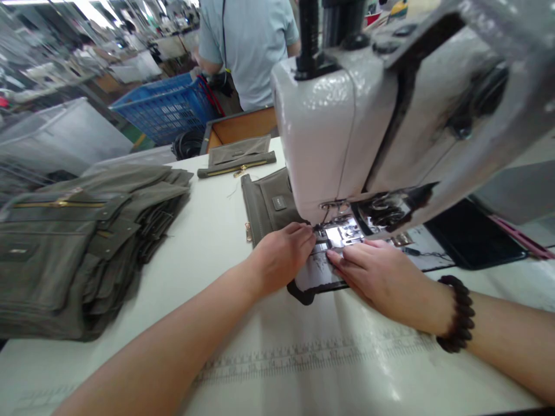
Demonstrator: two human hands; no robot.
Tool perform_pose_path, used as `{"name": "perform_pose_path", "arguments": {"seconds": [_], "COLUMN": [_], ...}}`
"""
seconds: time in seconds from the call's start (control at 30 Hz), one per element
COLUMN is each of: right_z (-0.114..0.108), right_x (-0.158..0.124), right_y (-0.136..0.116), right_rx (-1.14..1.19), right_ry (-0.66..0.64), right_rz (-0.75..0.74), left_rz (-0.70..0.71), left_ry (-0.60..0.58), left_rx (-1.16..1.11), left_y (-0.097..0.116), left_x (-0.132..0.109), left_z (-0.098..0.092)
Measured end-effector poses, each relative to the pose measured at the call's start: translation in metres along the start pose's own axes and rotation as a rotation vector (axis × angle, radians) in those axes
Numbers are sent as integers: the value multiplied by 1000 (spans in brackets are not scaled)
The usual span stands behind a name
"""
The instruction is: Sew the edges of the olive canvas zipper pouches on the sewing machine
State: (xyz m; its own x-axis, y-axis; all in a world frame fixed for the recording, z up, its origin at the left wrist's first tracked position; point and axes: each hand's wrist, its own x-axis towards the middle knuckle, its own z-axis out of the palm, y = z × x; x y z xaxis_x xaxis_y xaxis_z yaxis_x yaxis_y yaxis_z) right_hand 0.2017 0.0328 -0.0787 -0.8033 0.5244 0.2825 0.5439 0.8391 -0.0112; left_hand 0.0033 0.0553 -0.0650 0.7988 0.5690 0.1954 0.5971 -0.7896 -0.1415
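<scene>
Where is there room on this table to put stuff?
Bare table lies between the stack of olive bag panels and the left hand, and by the printed ruler. Crowded under the sewing machine, around the right hand.

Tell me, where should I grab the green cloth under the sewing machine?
Probably take the cloth by its left edge, coming from the left: it lies flat, the machine covers its right side, and the left hand fills the needle end.
</scene>
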Motion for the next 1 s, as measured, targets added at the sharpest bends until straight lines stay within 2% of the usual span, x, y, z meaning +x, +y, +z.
{"name": "perform_pose_path", "arguments": {"seconds": [0.47,0.7,0.9,0.93,1.0], "right_z": [-3,-3,-5,-6,-9], "right_x": [0,1,3,2,1], "right_y": [-1,-1,-1,-1,0], "right_rx": [-7,11,22,21,18], "right_ry": [2,-9,-5,-3,-13], "right_rz": [12,27,43,45,39], "left_rz": [-35,-82,-205,-188,-56], "left_ry": [-63,-61,-166,-200,-278], "left_rx": [-4,18,-16,-8,8], "left_y": [-3,3,4,5,9], "left_x": [5,7,9,8,4], "left_z": [-1,-3,-11,-15,-22]}}
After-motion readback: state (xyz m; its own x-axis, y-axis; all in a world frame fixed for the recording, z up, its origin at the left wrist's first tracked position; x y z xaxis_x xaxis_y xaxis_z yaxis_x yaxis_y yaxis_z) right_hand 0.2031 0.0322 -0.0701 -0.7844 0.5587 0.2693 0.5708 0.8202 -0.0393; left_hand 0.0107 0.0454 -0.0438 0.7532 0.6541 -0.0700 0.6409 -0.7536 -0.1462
